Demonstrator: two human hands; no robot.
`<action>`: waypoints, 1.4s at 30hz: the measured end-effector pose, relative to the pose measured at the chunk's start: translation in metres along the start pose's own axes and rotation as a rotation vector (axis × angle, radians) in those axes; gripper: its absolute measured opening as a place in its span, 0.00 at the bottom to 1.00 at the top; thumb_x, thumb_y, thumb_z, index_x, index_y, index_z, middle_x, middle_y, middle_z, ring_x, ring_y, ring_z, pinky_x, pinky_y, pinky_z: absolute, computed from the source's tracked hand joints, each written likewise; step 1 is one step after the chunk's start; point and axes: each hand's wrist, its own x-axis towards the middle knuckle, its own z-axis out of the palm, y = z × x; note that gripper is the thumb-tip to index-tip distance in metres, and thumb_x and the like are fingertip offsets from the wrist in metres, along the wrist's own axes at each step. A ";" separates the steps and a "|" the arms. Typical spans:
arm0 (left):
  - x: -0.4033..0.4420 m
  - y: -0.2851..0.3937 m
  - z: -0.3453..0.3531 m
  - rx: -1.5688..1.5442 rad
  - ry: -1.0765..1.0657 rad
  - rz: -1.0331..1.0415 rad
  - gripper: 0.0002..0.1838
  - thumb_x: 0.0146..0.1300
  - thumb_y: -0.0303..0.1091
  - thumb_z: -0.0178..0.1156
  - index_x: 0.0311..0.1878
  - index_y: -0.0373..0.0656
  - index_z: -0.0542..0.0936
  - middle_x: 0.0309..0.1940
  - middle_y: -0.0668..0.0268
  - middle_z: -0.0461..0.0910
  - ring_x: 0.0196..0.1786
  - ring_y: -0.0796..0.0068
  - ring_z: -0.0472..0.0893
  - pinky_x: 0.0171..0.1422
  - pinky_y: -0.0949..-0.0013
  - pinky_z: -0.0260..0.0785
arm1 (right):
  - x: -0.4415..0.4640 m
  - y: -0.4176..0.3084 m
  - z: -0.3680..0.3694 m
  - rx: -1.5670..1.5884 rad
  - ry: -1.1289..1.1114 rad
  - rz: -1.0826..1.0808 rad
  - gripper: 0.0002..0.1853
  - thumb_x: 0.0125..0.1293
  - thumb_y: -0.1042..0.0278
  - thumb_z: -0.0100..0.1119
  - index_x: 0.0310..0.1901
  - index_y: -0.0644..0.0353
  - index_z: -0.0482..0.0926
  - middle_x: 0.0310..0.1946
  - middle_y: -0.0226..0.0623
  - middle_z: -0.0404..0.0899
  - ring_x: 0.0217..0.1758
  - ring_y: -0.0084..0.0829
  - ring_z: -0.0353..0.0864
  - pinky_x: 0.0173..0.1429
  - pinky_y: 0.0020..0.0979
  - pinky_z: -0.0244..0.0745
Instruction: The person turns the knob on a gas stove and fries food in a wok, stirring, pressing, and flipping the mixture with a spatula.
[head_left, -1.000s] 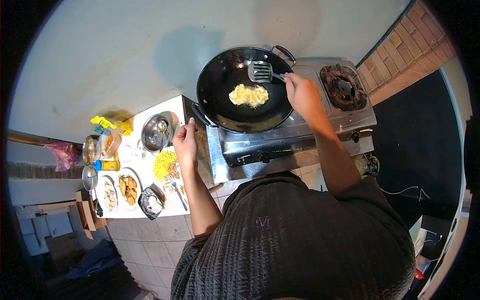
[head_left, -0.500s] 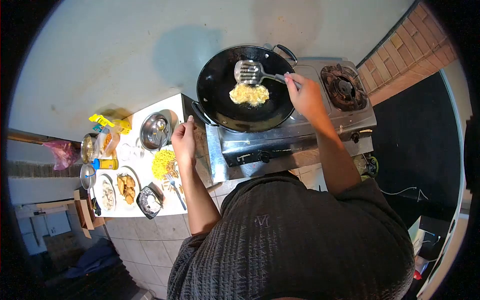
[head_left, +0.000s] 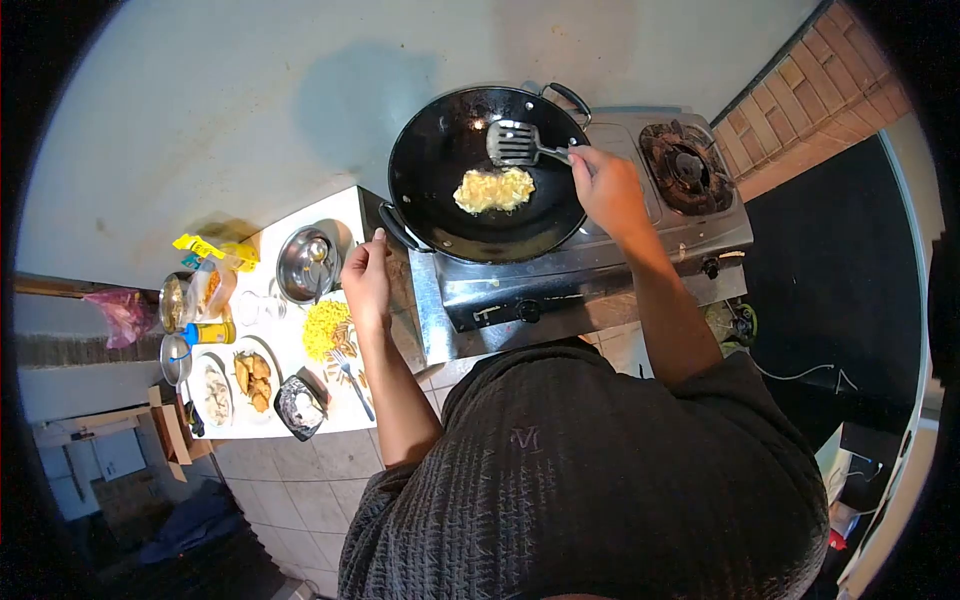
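Note:
My right hand (head_left: 608,192) is closed around the handle of a slotted metal spatula (head_left: 514,143). The spatula's blade is inside a black wok (head_left: 430,140), just above a clump of cooked egg-like food (head_left: 494,190). That food lies in the middle of the wok, apart from the blade. My left hand (head_left: 367,275) hovers close to the wok's left handle, thumb raised and fingers curled in, with nothing visible in it. A steel bowl (head_left: 296,265) with a ladle-like utensil in it stands to its left.
The wok sits on a two-burner gas stove (head_left: 600,270); the right burner (head_left: 686,168) is uncovered. On a white table (head_left: 345,205) are yellow food pieces (head_left: 325,328), a fork (head_left: 352,382), a black bowl (head_left: 297,425), a plate of fried food (head_left: 257,380) and a yellow container (head_left: 212,333).
The spatula blade has shifted slightly right and turned, its slots now more level, leaving a gap to the food. The left hand has hardly moved. The camera view has shifted slightly.

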 end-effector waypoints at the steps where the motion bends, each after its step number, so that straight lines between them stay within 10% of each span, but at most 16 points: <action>1: 0.001 0.000 0.001 -0.002 -0.002 0.001 0.19 0.64 0.44 0.59 0.26 0.36 0.78 0.22 0.74 0.72 0.28 0.85 0.65 0.35 0.78 0.59 | 0.000 0.000 0.000 -0.002 0.002 -0.001 0.09 0.62 0.69 0.55 0.38 0.65 0.81 0.31 0.51 0.81 0.35 0.49 0.81 0.40 0.40 0.75; 42: -0.003 -0.007 -0.003 -0.070 -0.012 -0.022 0.17 0.65 0.41 0.58 0.25 0.38 0.77 0.21 0.77 0.70 0.27 0.87 0.62 0.33 0.80 0.55 | -0.001 0.004 0.001 0.115 0.120 -0.079 0.10 0.63 0.66 0.56 0.39 0.62 0.82 0.33 0.50 0.81 0.35 0.45 0.82 0.39 0.33 0.75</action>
